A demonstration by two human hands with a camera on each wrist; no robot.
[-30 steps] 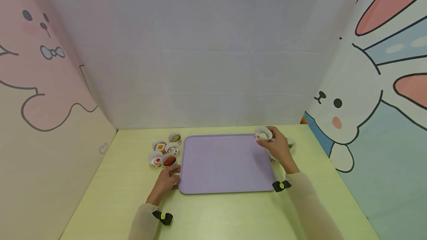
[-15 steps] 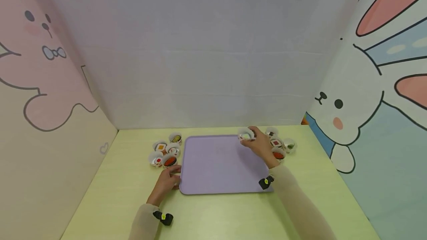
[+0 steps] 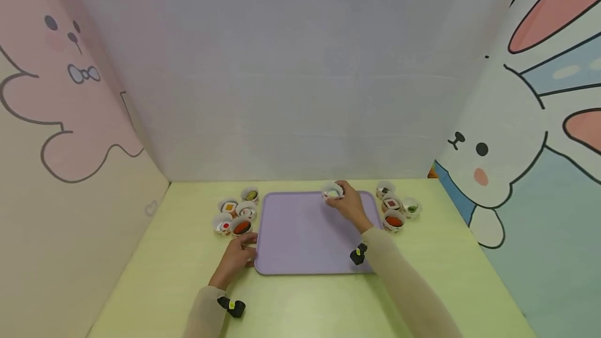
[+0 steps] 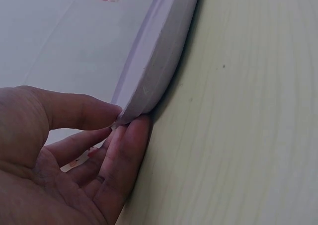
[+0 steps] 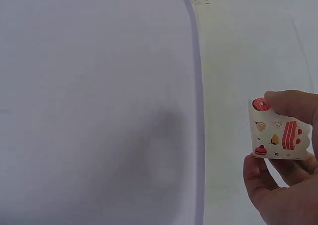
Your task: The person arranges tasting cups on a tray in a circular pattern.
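Note:
A purple tray (image 3: 300, 244) lies on the table. My left hand (image 3: 236, 257) is at its left edge; in the left wrist view the thumb and fingers pinch the tray's rim (image 4: 149, 81). My right hand (image 3: 349, 205) holds a small white paper baking cup (image 3: 332, 192) up over the tray's far part, thumb on one side and fingers on the other. Pale contents with a bit of green show inside the cup. In the right wrist view the held paper cup (image 5: 280, 135) has printed cakes and macarons on its wall.
Left of the tray several paper cups with small sushi-like pieces, one with an orange-red top (image 3: 242, 227), stand grouped. Right of it are several more, including one with orange-red contents (image 3: 393, 220) and one with green (image 3: 411, 207). A white wall (image 3: 300, 93) rises behind the table.
My right hand has carried the paper cup leftward, from above the tray's far right corner to nearer the middle, uncovering the right cups. My left hand stays at the tray's edge.

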